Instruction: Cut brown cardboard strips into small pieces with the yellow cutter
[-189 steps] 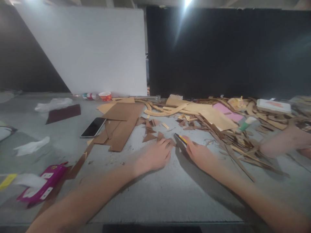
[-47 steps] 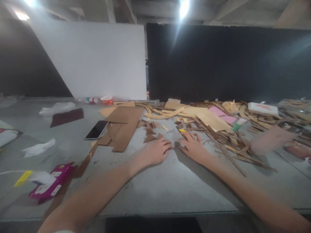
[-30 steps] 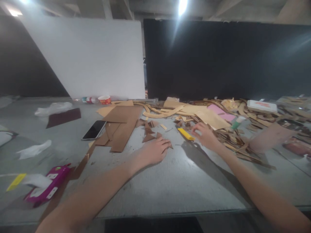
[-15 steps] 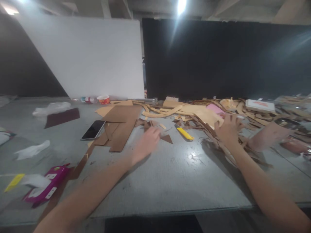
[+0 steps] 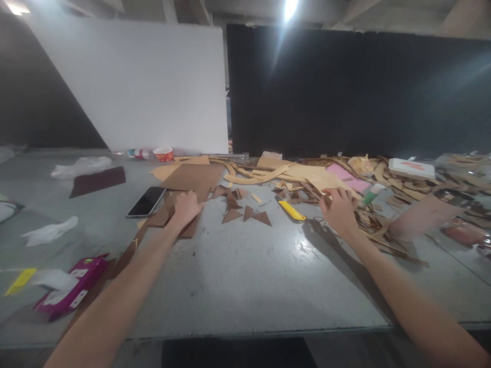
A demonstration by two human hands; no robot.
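Left hand [image 5: 186,209] at brown sheets [image 5: 192,175] | right hand [image 5: 340,212] near scraps [image 5: 371,222] | fingers [image 5: 339,196] – grip unclear

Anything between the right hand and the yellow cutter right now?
Nothing visible stands between the right hand and the yellow cutter; brown strips lie just beyond the gap, on its far side.

No legible text; red print [image 5: 414,165] on white box [image 5: 399,168] too blurred.
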